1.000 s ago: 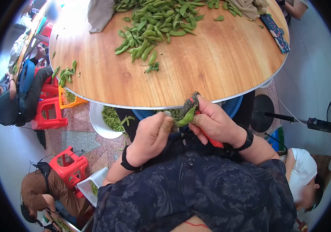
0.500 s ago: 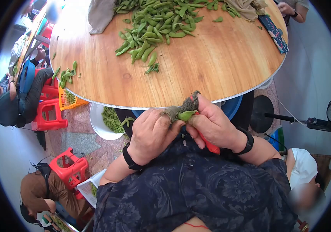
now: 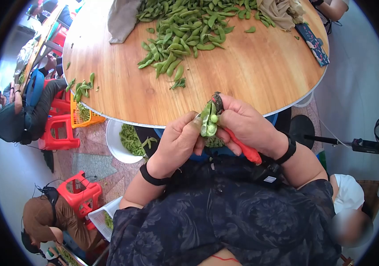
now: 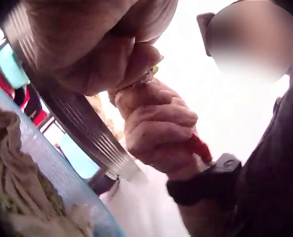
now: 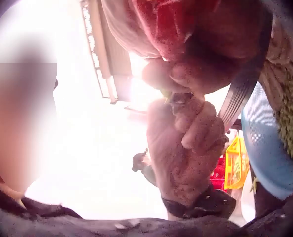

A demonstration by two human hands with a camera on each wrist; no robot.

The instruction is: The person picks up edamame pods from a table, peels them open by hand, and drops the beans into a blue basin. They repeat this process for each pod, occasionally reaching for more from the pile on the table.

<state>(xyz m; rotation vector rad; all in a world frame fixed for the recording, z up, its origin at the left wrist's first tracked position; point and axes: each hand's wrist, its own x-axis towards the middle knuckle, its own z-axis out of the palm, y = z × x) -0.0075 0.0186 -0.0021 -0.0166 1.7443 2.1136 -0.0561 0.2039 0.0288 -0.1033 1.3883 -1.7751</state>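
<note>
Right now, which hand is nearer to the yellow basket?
Left. In the head view, the left hand is right of the basket, beyond the white bucket; the right hand is farther right.

- Round brown wooden counter (image 3: 242,80)
- Green bean pods (image 3: 178,42), heaped
- Smooth grey-beige cloth (image 3: 122,22) near them
- Crumpled tan cloth (image 3: 281,12)
- Flat dark-blue patterned object (image 3: 312,44), right rim
- Small pod cluster (image 3: 82,91), left rim

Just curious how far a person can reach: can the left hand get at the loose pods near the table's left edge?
Probably: the loose pods lie uncovered, nothing blocking, though the left hand is busy pinching an opened pod.
</note>
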